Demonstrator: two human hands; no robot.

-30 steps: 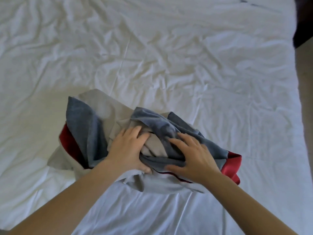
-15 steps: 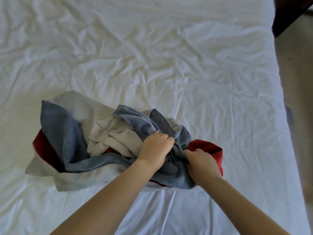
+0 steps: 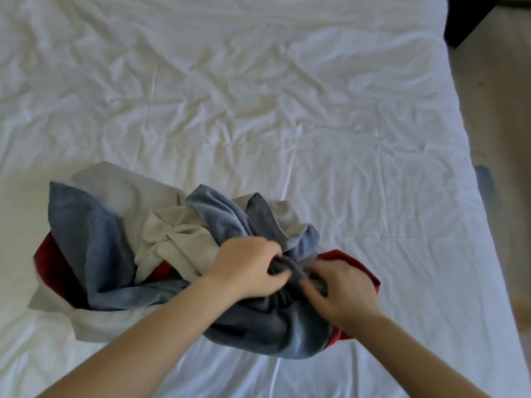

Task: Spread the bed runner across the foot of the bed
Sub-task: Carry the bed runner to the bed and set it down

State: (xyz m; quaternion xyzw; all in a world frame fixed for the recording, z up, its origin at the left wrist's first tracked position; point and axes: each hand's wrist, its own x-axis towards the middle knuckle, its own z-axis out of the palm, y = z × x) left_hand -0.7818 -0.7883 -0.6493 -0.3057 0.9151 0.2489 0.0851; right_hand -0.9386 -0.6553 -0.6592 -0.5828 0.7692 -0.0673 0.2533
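Head view: the bed runner (image 3: 94,242) lies crumpled at 7 o'clock on the bed (image 3: 258,110). Our left hand (image 3: 247,271) and right hand (image 3: 342,288) both clutch its grey-blue folds. We judge it soft and light; better to hold the corners.

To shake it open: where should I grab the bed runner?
Probably the right end of the bunched blue, beige and red fabric bed runner, where its folds gather into a raised ridge; come from above, near side. The left end lies flatter, harder to pinch.
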